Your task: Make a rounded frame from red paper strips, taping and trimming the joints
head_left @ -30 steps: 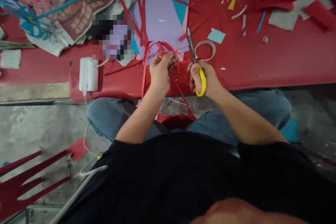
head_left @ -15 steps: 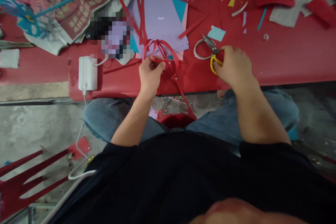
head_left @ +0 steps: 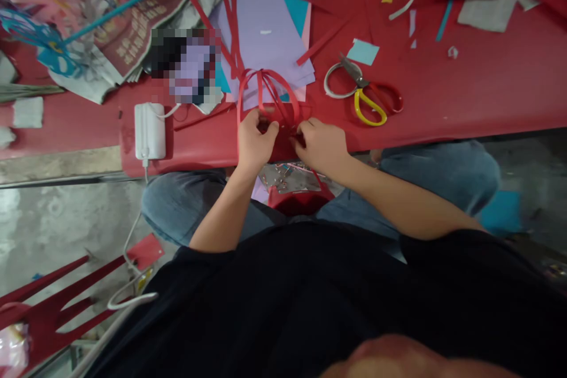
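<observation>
Several thin red paper strips (head_left: pixel 266 91) bend into loops near the front edge of the red table (head_left: pixel 465 100). My left hand (head_left: pixel 253 142) pinches the strips at their base. Right beside it, my right hand (head_left: pixel 319 143) closes its fingers on the same strips. The yellow-and-red-handled scissors (head_left: pixel 370 100) lie on the table to the right of my hands, blades partly over a white tape ring (head_left: pixel 334 80). Nothing holds the scissors.
Purple and blue paper sheets (head_left: pixel 270 29) lie behind the loops. A white power bank (head_left: pixel 149 129) with a cable sits at the left. Newspapers (head_left: pixel 133 18) and pink and blue straws fill the far left. Paper scraps are scattered at the right. A red bin (head_left: pixel 301 198) stands between my knees.
My right hand set the scissors down on the table by the tape ring, then came back left to the red strips. My left hand kept its hold and lowered slightly.
</observation>
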The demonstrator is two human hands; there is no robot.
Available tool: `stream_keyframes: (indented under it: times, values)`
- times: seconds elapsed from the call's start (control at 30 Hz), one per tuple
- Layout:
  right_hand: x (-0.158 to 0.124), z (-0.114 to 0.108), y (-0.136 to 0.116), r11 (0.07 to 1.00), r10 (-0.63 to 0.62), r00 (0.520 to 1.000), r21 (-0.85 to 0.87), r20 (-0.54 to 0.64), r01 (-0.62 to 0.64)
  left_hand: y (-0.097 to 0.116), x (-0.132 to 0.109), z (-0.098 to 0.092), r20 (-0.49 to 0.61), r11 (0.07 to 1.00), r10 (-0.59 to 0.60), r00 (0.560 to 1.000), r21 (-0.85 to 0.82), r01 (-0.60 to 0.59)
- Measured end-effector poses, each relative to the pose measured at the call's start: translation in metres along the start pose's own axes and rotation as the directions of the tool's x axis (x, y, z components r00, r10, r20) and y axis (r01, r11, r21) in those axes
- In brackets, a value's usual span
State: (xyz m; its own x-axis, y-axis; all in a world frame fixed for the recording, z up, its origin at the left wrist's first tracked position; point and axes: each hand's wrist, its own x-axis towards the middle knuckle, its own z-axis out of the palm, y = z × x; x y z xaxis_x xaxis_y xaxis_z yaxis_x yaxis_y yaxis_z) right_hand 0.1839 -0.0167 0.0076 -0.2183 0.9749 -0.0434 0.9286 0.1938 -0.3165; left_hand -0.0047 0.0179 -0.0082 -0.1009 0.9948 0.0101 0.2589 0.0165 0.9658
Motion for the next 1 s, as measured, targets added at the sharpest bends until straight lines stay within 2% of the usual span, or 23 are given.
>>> stream_keyframes:
  times: [0.13, 0.3, 0.47, 0.7, 1.0]
  values:
    - [0.008, -0.003, -0.001, 0.999, 0.036, 0.999, 0.026, 0.033, -0.037, 0.005, 0.001, -0.006, 0.044, 0.997, 0.051, 0.998, 0.059, -0.053]
    - [0.010, -0.010, 0.000, 0.991, 0.084, 0.996, 0.108, -0.021, -0.081, 0.018, 0.002, -0.011, 0.019, 0.994, 0.088, 0.996, 0.060, -0.089]
    - [0.007, -0.016, 0.001, 0.958, 0.031, 0.993, 0.285, -0.113, 0.003, 0.034, -0.002, -0.010, -0.049, 0.991, 0.132, 0.990, 0.005, -0.132]
    - [-0.002, -0.021, -0.003, 0.942, -0.011, 0.982, 0.326, -0.188, 0.073, 0.051, -0.014, -0.004, -0.170, 0.988, 0.017, 0.985, -0.148, -0.043]
    - [-0.009, -0.032, -0.009, 0.934, -0.019, 0.986, 0.350, -0.168, 0.077, 0.059, -0.034, 0.007, -0.228, 0.980, -0.041, 0.973, -0.201, -0.006]
